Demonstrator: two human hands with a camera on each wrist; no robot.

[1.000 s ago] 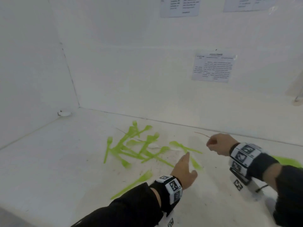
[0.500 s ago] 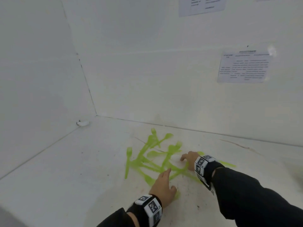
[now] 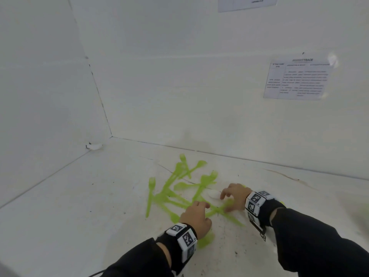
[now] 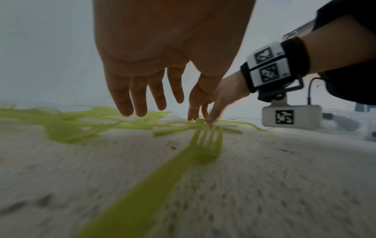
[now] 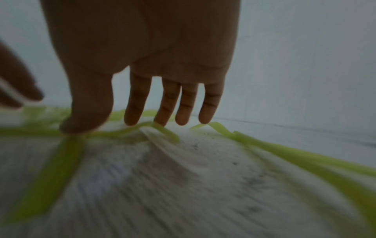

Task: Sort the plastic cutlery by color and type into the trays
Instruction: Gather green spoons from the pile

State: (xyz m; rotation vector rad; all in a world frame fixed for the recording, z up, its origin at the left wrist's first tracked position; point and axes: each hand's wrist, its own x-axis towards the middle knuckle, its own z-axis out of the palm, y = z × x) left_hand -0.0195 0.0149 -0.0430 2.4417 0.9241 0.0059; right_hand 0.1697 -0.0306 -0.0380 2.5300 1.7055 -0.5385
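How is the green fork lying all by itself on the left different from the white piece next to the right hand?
The lone green fork is bright green; the white piece is white. The fork lies apart at the pile's left edge, away from both hands; the white piece sits by the right hand. The fork's tines show clearly; the white piece's type I cannot tell. Both lie flat on the table.

Green cutlery [image 3: 175, 188] under my hands: translucent smooth plastic. Tabletop [image 3: 79, 206]: matt white, scuffed, dark-speckled. Wall sheet [image 3: 297, 78]: printed paper.
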